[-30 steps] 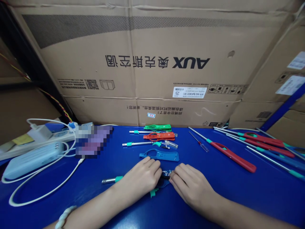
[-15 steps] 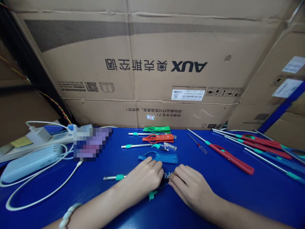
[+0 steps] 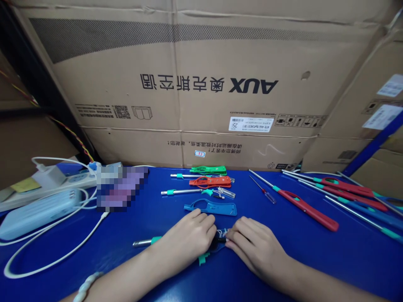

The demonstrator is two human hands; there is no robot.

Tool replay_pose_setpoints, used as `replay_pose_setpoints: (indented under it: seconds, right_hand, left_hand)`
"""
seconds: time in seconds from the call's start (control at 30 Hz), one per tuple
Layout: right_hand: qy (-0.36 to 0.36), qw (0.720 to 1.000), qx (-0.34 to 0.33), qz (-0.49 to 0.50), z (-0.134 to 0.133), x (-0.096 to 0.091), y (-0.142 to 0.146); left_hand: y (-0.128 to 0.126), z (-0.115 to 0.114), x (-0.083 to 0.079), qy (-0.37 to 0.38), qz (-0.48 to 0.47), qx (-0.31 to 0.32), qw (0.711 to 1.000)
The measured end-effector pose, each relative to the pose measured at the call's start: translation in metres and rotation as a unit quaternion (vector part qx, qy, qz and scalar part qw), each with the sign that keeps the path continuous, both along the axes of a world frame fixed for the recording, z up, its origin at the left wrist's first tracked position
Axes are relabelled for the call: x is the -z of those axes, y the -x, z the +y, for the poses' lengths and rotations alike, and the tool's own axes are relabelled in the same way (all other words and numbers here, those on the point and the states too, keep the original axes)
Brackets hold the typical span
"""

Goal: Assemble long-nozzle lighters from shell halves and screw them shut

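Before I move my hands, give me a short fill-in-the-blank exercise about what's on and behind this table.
1. A black piece shows between the left hand and the ____ hand.
2. The pale bracelet is worn on the ____ arm.
3. The farthest shell, lying just beyond the red shell, is coloured ____.
4. On the cardboard, the large letters AUX appear upside ____.

Missing words: right; left; green; down.
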State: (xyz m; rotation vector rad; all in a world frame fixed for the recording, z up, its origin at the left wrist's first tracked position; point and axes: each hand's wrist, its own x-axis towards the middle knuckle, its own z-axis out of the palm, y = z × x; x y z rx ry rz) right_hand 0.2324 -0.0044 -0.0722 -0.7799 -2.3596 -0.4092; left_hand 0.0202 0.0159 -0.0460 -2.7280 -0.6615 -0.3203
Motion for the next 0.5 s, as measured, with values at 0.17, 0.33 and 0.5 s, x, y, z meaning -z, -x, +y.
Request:
replay_pose_setpoints:
  seconds: [0.17, 0.33, 0.5]
  right_hand:
    - [0.01, 1.0, -0.012, -0.02, -0.003, -0.002, 0.0]
    - [0.002, 1.0, -0.014, -0.018, -0.005, -0.004, 0.002]
    - [-0.011, 1.0, -0.012, -0.016, -0.004, -0.004, 0.003]
  left_hand:
    - [0.0, 0.0, 0.004, -0.001, -0.009, -0.004, 1.0]
    - [0.001, 0.001, 0.002, 0.005, -0.006, -0.005, 1.0]
    - [0.005, -0.006, -0.022, 0.09, 0.003, -0.035, 0.995]
